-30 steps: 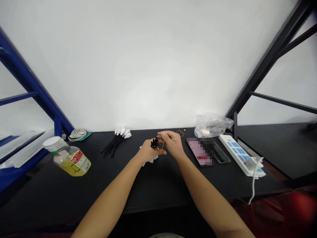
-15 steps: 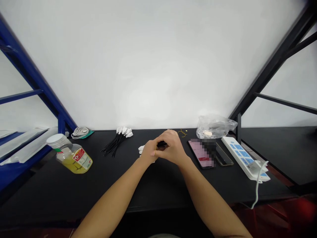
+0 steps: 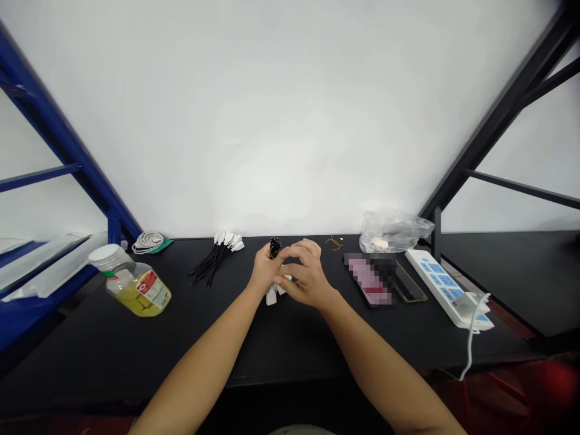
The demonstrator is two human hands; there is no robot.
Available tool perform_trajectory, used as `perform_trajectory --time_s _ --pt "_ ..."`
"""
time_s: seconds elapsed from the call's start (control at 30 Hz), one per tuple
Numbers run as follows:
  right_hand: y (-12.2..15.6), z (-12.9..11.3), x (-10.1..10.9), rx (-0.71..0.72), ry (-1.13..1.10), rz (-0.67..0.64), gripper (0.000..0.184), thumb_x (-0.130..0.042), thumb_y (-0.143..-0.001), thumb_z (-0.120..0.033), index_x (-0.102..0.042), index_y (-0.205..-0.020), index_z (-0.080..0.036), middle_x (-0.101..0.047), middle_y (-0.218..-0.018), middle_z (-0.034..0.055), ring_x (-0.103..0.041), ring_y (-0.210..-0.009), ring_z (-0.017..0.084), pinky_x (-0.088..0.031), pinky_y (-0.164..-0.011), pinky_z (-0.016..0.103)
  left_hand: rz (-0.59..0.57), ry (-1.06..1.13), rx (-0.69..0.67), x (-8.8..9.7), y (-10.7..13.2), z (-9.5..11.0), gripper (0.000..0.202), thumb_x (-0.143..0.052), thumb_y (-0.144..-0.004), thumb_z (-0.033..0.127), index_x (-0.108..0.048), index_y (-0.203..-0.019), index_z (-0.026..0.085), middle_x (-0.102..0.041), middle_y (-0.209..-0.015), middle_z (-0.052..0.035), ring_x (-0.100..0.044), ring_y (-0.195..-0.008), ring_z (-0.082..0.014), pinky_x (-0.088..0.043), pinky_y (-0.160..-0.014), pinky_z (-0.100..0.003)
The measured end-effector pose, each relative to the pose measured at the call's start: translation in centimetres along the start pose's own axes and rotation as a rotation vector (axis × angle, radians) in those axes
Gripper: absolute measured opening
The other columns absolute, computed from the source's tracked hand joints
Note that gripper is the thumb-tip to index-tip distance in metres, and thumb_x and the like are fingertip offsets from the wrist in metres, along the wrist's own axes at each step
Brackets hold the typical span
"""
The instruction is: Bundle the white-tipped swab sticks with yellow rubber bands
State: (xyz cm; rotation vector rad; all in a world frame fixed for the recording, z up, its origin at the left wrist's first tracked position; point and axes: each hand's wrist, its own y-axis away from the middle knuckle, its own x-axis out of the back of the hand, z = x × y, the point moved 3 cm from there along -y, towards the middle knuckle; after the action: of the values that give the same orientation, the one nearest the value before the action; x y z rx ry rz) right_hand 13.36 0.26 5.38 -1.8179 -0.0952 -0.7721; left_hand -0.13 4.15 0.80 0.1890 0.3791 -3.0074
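My left hand (image 3: 265, 270) is closed around a bundle of short black cables (image 3: 274, 246), whose dark tips stick up above the fist. White ends (image 3: 271, 296) of the same bundle hang out below, between my hands. My right hand (image 3: 308, 275) is against it from the right, fingers curved, with thumb and fingertips pinched at the bundle. A thin yellow rubber band seems to be in that pinch, mostly hidden by the fingers. To the left, a second group of black cables with white ends (image 3: 217, 257) lies loosely fanned on the black table.
At left stand a clear jar with yellow contents (image 3: 142, 290) and a coiled white cable (image 3: 148, 242). Yellow rubber bands (image 3: 334, 243) lie near the wall. On the right are a phone (image 3: 367, 278), a second dark phone (image 3: 411, 283), a plastic bag (image 3: 396, 229) and a power strip (image 3: 446, 290).
Both hands have shifted slightly left. The bundle has turned upright, so its black tips now show above my left hand and its white ends below. My right hand's fingers have drawn in closer.
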Motion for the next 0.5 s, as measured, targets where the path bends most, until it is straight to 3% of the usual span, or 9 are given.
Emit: perform_trajectory --time_s 0.27,0.37,0.5 --pt "0.4 3.6 -1.7 -0.295 -0.085 -0.106 0.026 -0.052 -0.1 -0.035 -0.063 -0.081 -0.02 -0.062 -0.084 0.003 -0.053 -0.083 0.018 -0.038 -0.079 0.034 -0.084 0.277 0.0 0.0 -0.7 -1.2 0.026 -0.072 -0.068 0.023 -0.047 -0.075 0.02 -0.046 -0.059 0.0092 -0.038 -0.047 -0.0055 -0.031 -0.048 -0.019" --pt "0.4 3.6 -2.3 -0.304 -0.168 -0.212 0.025 -0.052 -0.1 -0.031 -0.063 -0.081 -0.021 -0.064 -0.082 0.0019 -0.054 -0.079 0.017 -0.038 -0.078 0.031 -0.093 0.372 -0.039 0.1 -0.8 -1.4 0.02 -0.065 -0.072 0.025 -0.046 -0.076 0.02 -0.051 -0.06 0.0075 -0.042 -0.048 -0.0063 -0.035 -0.051 -0.02" --pt "0.5 3.4 -2.8 -0.282 -0.241 -0.327 0.023 -0.051 -0.1 -0.027 -0.06 -0.08 -0.02 -0.062 -0.078 0.001 -0.054 -0.076 0.016 -0.039 -0.075 0.029 -0.006 0.368 -0.003 0.1 -0.8 -1.3 0.027 -0.068 -0.078 0.032 -0.044 -0.08 0.021 -0.049 -0.055 0.009 -0.042 -0.047 -0.0067 -0.035 -0.05 -0.019"
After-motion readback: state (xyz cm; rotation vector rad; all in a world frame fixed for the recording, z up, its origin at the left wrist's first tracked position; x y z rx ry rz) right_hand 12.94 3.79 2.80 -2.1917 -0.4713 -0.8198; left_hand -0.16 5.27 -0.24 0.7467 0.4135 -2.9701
